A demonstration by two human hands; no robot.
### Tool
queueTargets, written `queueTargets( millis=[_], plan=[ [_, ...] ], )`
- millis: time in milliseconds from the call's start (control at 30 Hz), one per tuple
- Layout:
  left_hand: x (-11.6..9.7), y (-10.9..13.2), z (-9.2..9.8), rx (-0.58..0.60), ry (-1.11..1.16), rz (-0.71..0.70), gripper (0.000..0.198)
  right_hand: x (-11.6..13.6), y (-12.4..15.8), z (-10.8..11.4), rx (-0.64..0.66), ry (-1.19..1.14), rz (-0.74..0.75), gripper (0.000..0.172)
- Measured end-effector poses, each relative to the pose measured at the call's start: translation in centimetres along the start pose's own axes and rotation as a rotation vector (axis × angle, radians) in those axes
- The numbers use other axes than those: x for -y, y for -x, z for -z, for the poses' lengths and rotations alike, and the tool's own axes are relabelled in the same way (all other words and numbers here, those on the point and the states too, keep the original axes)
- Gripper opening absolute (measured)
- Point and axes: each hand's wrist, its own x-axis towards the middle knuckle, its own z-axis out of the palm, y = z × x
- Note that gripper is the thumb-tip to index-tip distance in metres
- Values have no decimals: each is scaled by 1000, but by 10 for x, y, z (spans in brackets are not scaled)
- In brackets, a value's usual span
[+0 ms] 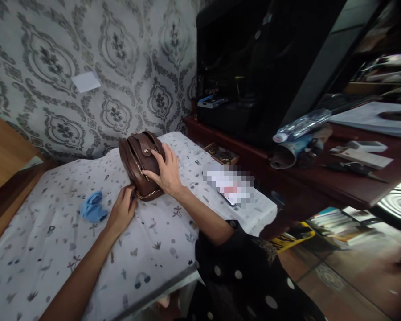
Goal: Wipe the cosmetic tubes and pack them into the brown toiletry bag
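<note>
A brown leather bag [142,147] with gold zippers and a round metal clasp stands on the patterned white cloth [167,232]. My right hand [169,171] rests on its right side, fingers spread, with the thumb near a zipper and a fingertip beside the clasp. At the bag's lower left corner, my left hand [123,207] has its fingers curled and pressed together against the edge. What those fingertips pinch is hidden. A crumpled blue cloth [94,207] lies to the left of my left hand.
Right of the bag lies a flat object [230,185], blurred out. A dark red desk [354,178] carries a plastic bottle [300,125], papers [374,117] and a big black screen [240,67]. Patterned wallpaper [120,58] rises behind, and a wooden board [10,147] borders the left.
</note>
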Motion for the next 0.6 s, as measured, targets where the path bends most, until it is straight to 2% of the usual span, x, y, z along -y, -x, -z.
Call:
queueTargets(
  millis=[600],
  plan=[
    [-1,0,1,10,32,17,36,-3,0,0,-8,-38,23,75]
  ],
)
